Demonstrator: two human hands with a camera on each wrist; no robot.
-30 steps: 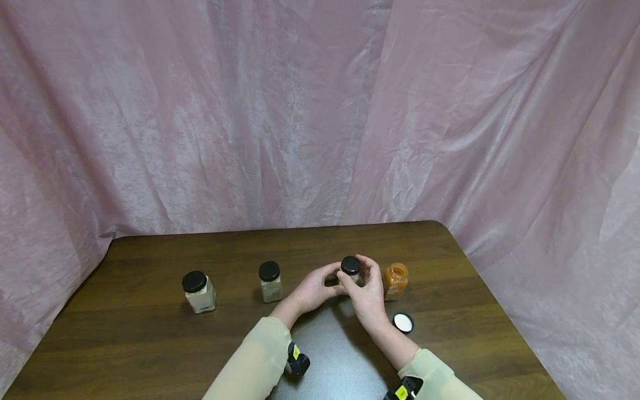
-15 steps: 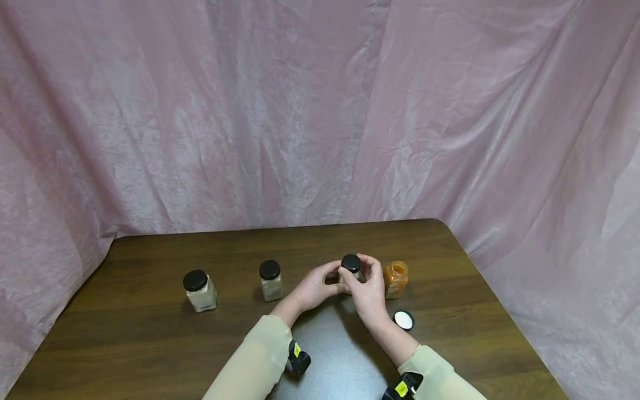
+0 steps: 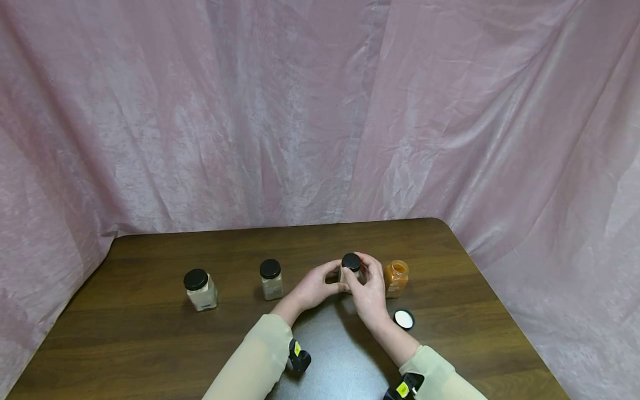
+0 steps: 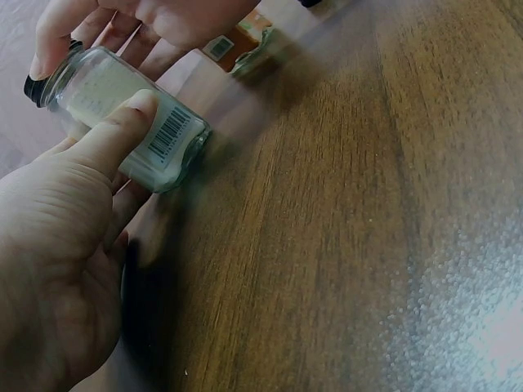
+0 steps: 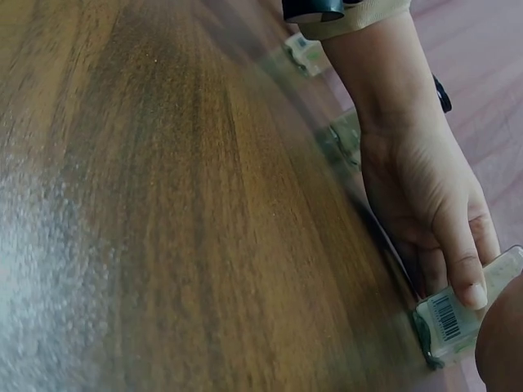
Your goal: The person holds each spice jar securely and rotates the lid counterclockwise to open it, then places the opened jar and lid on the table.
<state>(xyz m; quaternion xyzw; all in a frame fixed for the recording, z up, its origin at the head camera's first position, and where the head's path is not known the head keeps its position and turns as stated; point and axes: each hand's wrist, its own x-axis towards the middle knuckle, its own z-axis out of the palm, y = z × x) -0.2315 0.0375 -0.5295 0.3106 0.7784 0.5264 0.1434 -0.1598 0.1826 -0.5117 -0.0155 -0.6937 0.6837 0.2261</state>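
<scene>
Left grip [image 3: 314, 288] pinches the jar [image 4: 170, 135], at its 2 o'clock in head view; right grip [image 3: 369, 294] pinches the lid [image 3: 351, 261], at its 11 o'clock. Uncapped orange jar [image 3: 396, 282] stands on the counter [image 3: 150, 344] at 3 o'clock.

Pink curtain [image 3: 300, 111] (creased) hangs behind 1 wood-grain table [image 3: 125, 339].

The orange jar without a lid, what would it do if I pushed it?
The orange jar would probably slide, not roll: its sides look flat. Being taller than wide, it might tip, and its open mouth could spill.
</scene>
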